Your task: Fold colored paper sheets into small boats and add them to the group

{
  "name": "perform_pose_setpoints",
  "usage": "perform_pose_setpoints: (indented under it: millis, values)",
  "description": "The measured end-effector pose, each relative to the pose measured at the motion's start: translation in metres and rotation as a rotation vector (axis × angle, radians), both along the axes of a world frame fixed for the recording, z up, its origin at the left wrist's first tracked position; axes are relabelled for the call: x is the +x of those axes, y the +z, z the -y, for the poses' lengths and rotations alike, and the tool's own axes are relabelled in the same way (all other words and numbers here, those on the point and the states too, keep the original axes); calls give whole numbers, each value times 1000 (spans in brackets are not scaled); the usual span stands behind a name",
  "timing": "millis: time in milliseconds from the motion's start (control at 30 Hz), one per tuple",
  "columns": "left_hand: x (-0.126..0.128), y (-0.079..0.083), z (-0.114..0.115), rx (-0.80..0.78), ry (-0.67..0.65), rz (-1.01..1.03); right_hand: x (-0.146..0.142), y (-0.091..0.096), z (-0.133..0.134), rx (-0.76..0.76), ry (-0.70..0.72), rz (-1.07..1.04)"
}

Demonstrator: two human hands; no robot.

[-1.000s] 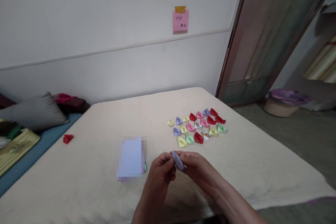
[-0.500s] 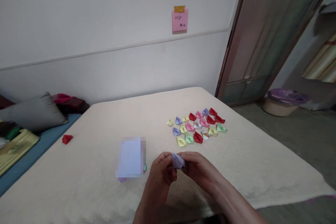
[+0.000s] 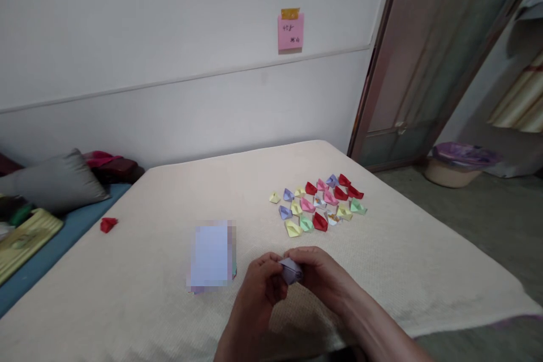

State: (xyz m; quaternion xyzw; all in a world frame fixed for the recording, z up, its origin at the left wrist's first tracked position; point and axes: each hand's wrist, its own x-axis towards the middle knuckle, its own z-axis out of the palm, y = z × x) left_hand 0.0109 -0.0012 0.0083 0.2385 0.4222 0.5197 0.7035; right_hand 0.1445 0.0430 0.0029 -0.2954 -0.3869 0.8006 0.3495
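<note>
Between my two hands is a small folded paper boat (image 3: 291,271) in pale purple, held just above the cloth. My left hand (image 3: 263,283) pinches its left end with thumb and fingers. Closed on its right side is my right hand (image 3: 316,268), its fingertips partly hidden behind the paper. Beyond the hands lie several folded paper boats (image 3: 320,222) in rows, coloured red, pink, yellow, green, purple and patterned white. To the left of my hands rests a stack of light purple paper (image 3: 211,254), blurred in the picture.
A cream cloth (image 3: 169,311) covers the bed-like surface, which ends at the wall. One red folded paper (image 3: 108,224) lies at the left edge. A grey pillow (image 3: 55,184) is farther left. On the floor at right stands a basin (image 3: 456,169). A pink note (image 3: 291,32) hangs on the wall.
The purple paper has turned and moved slightly down in my hands, showing a rounder, more opened shape than before. Both hands keep hold of it. The rows of boats are unmoved.
</note>
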Motion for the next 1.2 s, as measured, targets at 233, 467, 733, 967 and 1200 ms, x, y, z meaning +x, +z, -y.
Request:
perform_pose_setpoints:
  millis: [233,467,733,967,1200]
  values:
    - [-1,0,1,-55,-34,8,0,-3,0,-25,-29,4]
    - [-1,-1,1,-107,8,126,1,-5,-2,-92,-55,-12]
    - [-9,-6,1,-100,69,356,7,6,1,-62,6,-164]
    - [-8,-4,0,-111,82,391,6,7,-1,-63,-54,-135]
    - [-8,-3,0,-121,98,361,5,10,0,-31,-95,-82]
